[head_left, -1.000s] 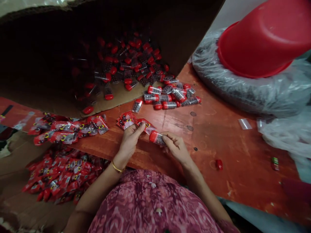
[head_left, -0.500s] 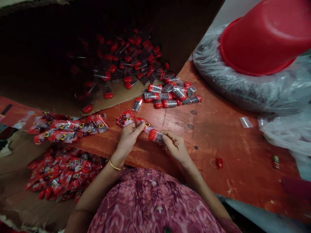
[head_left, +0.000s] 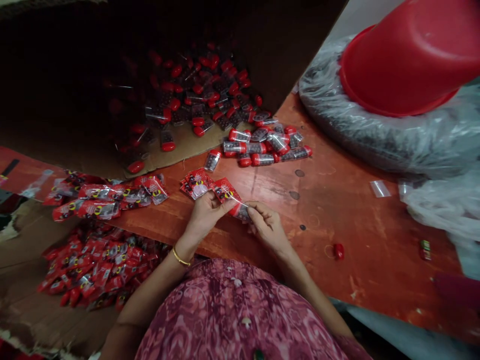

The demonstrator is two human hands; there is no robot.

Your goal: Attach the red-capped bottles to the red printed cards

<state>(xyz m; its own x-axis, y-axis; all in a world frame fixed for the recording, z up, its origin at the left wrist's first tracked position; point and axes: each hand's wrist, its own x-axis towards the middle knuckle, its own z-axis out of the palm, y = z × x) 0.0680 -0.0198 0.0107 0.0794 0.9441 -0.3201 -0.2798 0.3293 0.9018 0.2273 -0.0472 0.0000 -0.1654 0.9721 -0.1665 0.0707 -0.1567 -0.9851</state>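
Observation:
My left hand pinches a red printed plastic packet over the red-brown table. My right hand grips a small clear tube with a red cap, its capped end at the packet's mouth. A few more empty red packets lie just beyond my left hand. A loose heap of red-capped tubes sits further back on the table.
An open cardboard box on its side holds many more tubes. Filled packets lie at the table's left edge, a bigger pile below. A red basin rests on a plastic bag at right. A loose red cap lies near.
My left hand has lifted the packet up from the table and brought its mouth over the tube's red cap. The right hand has barely moved.

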